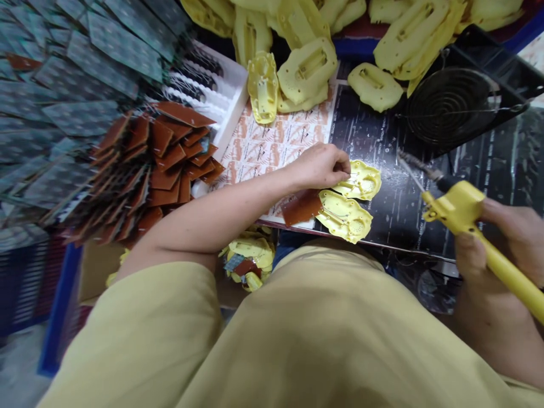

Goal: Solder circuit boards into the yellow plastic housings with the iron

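My right hand (501,249) grips a yellow soldering gun (457,207) whose metal tip points up and left over the dark bench. Bent over the left end of a yellow plastic shell (365,180), my left hand (325,164) has its fingers pinched together; whatever lies between them is hidden. A second yellow shell (346,218), its inner side up, lies just nearer to me at the bench edge. Against its left end rests a brown circuit board (301,208), partly beneath my left forearm.
Brown boards (165,153) are heaped at left beside many grey-green boards (85,73). A white foam tray (229,107) holds black wired parts. More yellow shells (308,68) pile up at the back. A black fan (454,107) stands back right. Below the bench sits a box of shells (250,252).
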The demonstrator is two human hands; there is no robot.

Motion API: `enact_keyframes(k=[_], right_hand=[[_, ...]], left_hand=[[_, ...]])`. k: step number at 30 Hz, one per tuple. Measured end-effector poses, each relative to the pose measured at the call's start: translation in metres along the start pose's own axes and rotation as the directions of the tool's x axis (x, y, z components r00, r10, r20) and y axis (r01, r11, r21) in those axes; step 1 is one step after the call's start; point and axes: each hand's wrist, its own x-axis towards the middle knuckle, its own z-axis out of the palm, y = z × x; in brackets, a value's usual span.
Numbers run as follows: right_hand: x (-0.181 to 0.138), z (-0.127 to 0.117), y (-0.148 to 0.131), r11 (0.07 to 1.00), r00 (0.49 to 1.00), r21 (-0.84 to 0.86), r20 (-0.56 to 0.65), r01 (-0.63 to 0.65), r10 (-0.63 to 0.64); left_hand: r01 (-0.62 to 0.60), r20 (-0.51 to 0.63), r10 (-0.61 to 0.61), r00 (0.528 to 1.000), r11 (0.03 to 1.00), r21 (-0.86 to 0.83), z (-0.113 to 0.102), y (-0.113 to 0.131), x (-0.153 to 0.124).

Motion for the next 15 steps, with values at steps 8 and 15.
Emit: enact_keyframes(k=[8,15], right_hand=[[-0.013,0.023,-0.022,0.965,0.983,0.216,0.075,0.151,-0.170],[-0.011,0.037,-0.019,0.953,0.972,0.218,0.056,0.210,-0.227]], left_hand=[[0.013,0.031,-0.018,0.999,0.989,0.147,0.001,0.006,-0.002],[0.031,0.043,-0.039,0.998,0.984,0.174,0.001,0.009,-0.003]])
